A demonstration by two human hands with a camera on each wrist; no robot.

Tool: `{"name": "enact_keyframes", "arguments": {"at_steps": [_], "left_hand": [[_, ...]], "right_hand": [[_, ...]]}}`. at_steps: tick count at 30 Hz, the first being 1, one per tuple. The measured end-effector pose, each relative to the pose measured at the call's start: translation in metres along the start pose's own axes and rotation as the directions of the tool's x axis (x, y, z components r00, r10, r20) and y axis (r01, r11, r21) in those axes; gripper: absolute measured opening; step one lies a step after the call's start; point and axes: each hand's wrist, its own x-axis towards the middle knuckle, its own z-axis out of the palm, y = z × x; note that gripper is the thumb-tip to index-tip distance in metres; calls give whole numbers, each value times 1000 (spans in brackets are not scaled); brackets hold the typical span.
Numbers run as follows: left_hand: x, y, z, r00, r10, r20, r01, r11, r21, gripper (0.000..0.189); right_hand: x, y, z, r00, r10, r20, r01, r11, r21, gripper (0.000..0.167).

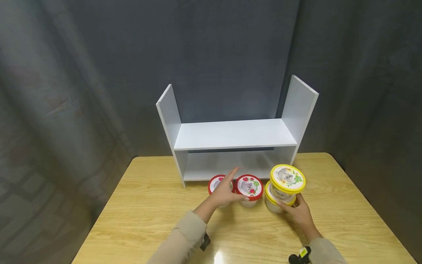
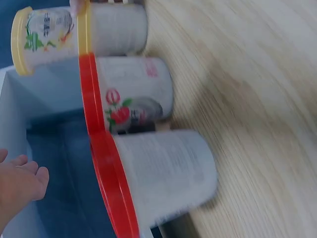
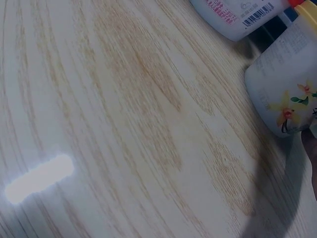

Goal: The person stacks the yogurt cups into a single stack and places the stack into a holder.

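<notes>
Two tubs with red lids stand side by side at the shelf's front: a left red-lidded tub, partly hidden, and a right red-lidded tub. Over the left one my left hand is spread, thumb apart from the fingers, holding nothing. To the right, an upper yellow-lidded tub sits on a lower yellow-lidded tub. My right hand curls its thumb and fingers round this stack near the lower lid. The right wrist view catches the lower tub's flower-printed side, with only part of the hand at the edge.
Behind the tubs stands a white two-level shelf with tall side panels. It rests on a light wooden table. Dark grey curtains hang behind and at both sides.
</notes>
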Motion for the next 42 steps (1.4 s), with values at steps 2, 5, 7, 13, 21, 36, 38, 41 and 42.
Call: {"name": "enact_keyframes", "arguments": {"at_steps": [2, 5, 7, 13, 21, 36, 38, 41, 42], "left_hand": [[-3, -5, -6, 1000, -4, -13, 4, 1000, -3, 98], [-6, -12, -12, 999, -13, -48, 12, 1000, -18, 98], [-8, -17, -16, 997, -29, -73, 27, 999, -29, 97], [-12, -34, -22, 990, -63, -128, 65, 998, 13, 96], [-18, -59, -23, 979, -42, -199, 59, 995, 81, 95], [-23, -84, -15, 972, -88, -219, 84, 996, -31, 98], [-22, -85, -13, 972, -87, -219, 80, 996, -40, 98], [-21, -89, -8, 972, -82, -218, 73, 996, -50, 98], [-21, -90, -7, 972, -79, -223, 68, 996, -58, 98]], "right_hand": [[-1, -2, 1, 1000, -1, -3, 1, 1000, 2, 75], [-2, -3, 1, 1000, 6, -1, -6, 1000, 3, 76], [-2, -4, 1, 1000, 10, 0, -10, 1000, 7, 76], [-2, -4, -1, 1000, 6, 8, -7, 1000, 10, 77], [1, 2, 0, 1000, -1, -1, 1, 1000, 17, 77], [5, 7, 4, 1000, -1, 2, 1, 997, 82, 81], [5, 7, 4, 1000, 4, -3, -4, 997, 73, 81], [3, 6, 2, 1000, 8, -5, -8, 998, 68, 80], [2, 6, 2, 1000, 10, -4, -10, 997, 71, 80]]}}
